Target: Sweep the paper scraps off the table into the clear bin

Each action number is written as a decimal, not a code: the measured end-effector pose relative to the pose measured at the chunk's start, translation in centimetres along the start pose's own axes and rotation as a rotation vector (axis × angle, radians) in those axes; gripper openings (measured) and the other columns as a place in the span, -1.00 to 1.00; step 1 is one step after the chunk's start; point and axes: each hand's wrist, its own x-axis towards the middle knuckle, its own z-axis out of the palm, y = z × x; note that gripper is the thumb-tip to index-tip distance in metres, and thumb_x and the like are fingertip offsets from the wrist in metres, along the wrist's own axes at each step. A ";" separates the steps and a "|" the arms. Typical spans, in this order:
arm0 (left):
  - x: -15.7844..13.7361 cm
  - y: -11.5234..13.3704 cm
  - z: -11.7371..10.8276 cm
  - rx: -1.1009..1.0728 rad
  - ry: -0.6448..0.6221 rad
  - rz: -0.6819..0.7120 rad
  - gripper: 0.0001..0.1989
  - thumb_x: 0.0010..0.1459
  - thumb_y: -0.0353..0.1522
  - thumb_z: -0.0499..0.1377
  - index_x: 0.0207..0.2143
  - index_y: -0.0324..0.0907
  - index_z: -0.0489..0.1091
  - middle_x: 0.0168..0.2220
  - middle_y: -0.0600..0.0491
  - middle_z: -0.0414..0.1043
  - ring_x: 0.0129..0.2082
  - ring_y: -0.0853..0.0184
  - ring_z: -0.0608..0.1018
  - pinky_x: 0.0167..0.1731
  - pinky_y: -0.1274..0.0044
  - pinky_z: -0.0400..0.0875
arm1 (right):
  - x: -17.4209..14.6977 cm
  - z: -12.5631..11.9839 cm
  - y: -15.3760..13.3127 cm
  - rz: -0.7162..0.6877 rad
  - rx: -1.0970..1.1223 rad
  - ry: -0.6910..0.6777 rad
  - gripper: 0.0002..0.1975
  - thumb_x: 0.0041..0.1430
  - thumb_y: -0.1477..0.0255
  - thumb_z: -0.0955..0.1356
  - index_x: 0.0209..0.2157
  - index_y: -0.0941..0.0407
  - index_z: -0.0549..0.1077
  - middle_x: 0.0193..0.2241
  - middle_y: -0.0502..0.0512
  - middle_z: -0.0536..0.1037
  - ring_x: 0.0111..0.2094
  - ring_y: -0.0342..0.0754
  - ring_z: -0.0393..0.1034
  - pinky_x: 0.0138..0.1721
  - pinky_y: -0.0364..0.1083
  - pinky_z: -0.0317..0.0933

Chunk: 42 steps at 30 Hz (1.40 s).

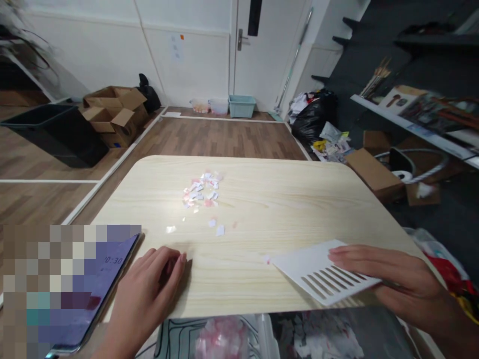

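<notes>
My right hand [400, 279] grips a thin white slotted scraper [318, 269], fingers on top and the thumb beneath. The scraper tilts over the table, its left corner close to a tiny pink-and-white scrap [267, 260]. Resting near the front edge of the table, my left hand [153, 284] is loosely curled, and nothing shows in it. A loose heap of white and pink paper scraps [198, 190] lies farther back, left of centre. A few single scraps [220, 230] are scattered between the heap and my hands.
A large phone or tablet [108, 279], partly pixelated, stands at the left. Below the pale wooden table's [299, 199] front edge are a bin with a pinkish bundle [224, 339] and another with paper scraps [325, 336]. Cardboard boxes [116, 117] and a black bin [60, 134] stand beyond.
</notes>
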 end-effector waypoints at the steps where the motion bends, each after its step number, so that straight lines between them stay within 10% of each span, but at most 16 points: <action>1: 0.1 0.2 -0.1 0.004 0.001 -0.019 -0.65 0.43 -0.05 0.09 -0.32 -0.03 0.44 -0.42 0.10 0.48 -0.38 0.23 0.49 -0.32 0.40 0.29 | -1.5 -0.5 0.0 0.016 -0.016 -0.003 -0.32 0.18 0.69 0.34 0.20 -0.23 0.57 -0.04 -0.01 0.75 -0.06 0.01 0.69 0.08 -0.16 0.51; 7: 0.2 0.8 -0.1 -0.008 0.010 -0.060 -0.63 0.43 -0.03 0.07 -0.30 -0.04 0.44 -0.41 0.11 0.46 -0.38 0.24 0.47 -0.30 0.40 0.26 | -7.2 -3.7 -1.3 0.091 -0.145 -0.015 -0.39 0.24 0.63 0.33 0.14 -0.27 0.62 -0.10 0.02 0.76 -0.13 0.07 0.70 0.03 -0.16 0.55; 18: 0.3 0.3 -0.1 0.020 0.013 -0.045 -0.63 0.44 -0.04 0.06 -0.29 -0.07 0.44 -0.40 0.09 0.46 -0.34 0.23 0.50 -0.30 0.42 0.27 | 2.7 2.6 -1.9 0.020 0.129 0.076 -0.52 0.20 0.70 0.37 -0.02 -0.05 0.72 -0.09 0.10 0.77 0.00 0.06 0.68 0.10 0.03 0.54; 26: 0.5 0.0 0.0 -0.002 0.003 -0.038 -0.60 0.44 -0.02 0.05 -0.30 -0.08 0.44 -0.41 0.09 0.43 -0.35 0.23 0.49 -0.30 0.41 0.26 | -6.4 -2.6 -3.8 0.138 0.041 -0.102 -0.60 0.24 0.56 0.45 0.00 -0.18 0.70 -0.12 0.03 0.77 -0.10 0.07 0.71 0.05 -0.09 0.55; 30: 0.5 0.0 -0.1 -0.013 0.003 -0.022 -0.61 0.45 -0.04 0.05 -0.30 -0.08 0.44 -0.42 0.10 0.43 -0.36 0.24 0.48 -0.30 0.41 0.25 | -9.7 -3.3 -4.6 0.170 -0.157 0.065 -0.48 0.29 0.58 0.31 0.10 -0.24 0.63 -0.12 -0.08 0.77 -0.15 0.02 0.72 0.04 -0.15 0.54; 42: 0.6 0.3 -0.1 -0.016 0.031 0.003 -0.64 0.46 -0.09 0.06 -0.32 -0.09 0.41 -0.44 0.11 0.41 -0.36 0.25 0.48 -0.32 0.42 0.24 | 6.0 4.5 -3.8 0.144 -0.212 0.246 -0.66 0.25 0.63 0.34 -0.10 0.07 0.70 -0.18 0.07 0.78 -0.22 0.02 0.73 -0.11 -0.08 0.61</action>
